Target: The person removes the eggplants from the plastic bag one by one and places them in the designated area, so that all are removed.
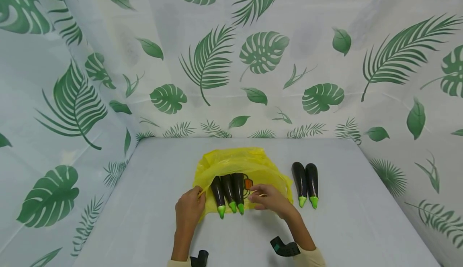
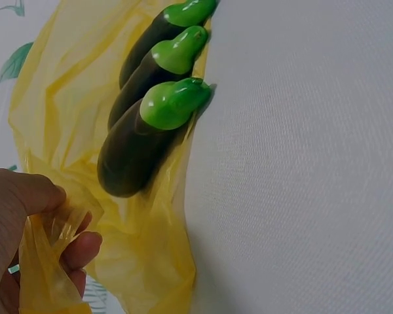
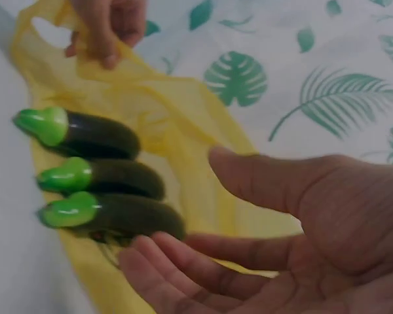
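A yellow plastic bag lies on the table with its mouth held up toward me. Three dark purple eggplants with bright green stem ends rest side by side in the mouth: a left one, a middle one and a right one. My left hand pinches the left edge of the bag between thumb and fingers. Beside the right eggplant, at the bag's right side, is my right hand, fingers extended and apart, gripping nothing. In the right wrist view its fingertips appear close to the nearest eggplant.
Two more eggplants, one and another, lie together right of the bag. The white table meets leaf-patterned cloth walls at its back and sides. Dark devices are strapped at both wrists.
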{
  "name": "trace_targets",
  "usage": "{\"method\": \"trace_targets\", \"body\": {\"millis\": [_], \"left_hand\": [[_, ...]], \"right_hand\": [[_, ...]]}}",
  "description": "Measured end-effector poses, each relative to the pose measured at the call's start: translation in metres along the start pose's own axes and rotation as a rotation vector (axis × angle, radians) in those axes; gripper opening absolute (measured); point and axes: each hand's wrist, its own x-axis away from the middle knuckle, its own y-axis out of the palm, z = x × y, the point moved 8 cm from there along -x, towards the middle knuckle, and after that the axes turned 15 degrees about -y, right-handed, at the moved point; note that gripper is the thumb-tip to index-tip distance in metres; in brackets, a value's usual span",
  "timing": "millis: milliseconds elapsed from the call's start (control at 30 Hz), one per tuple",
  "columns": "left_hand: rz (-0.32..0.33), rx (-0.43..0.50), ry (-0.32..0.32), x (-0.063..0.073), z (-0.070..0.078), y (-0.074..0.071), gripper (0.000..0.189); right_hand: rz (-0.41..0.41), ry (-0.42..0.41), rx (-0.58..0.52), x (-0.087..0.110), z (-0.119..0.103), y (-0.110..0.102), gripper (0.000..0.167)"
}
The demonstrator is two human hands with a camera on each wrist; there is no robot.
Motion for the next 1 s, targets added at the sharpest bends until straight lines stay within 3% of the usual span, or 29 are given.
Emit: {"method": "trace_targets", "body": {"millis": [133,267,667,1000], "left_hand": [[0.02,0.007,0.02,0.001,0.001,-0.001,0.008],[0.021,0.009,0.018,0.001,0.002,-0.001,0.007],[-0.014,0.003,-0.004,-0.002,0.002,0.003,0.009],[-0.02,-0.006,-0.015,-0.001,0.001,0.002,0.01]], "right_hand": [[0.152,0.083,-0.055,-0.004,0.022,0.0,0.054],[0.231,0.111,-0.073,-0.008,0.034,0.002,0.049],[0.29,0.157,-0.065,-0.015,0.046,0.008,0.042],[0.287,0.157,-0.014,-0.02,0.045,0.015,0.055]]}}
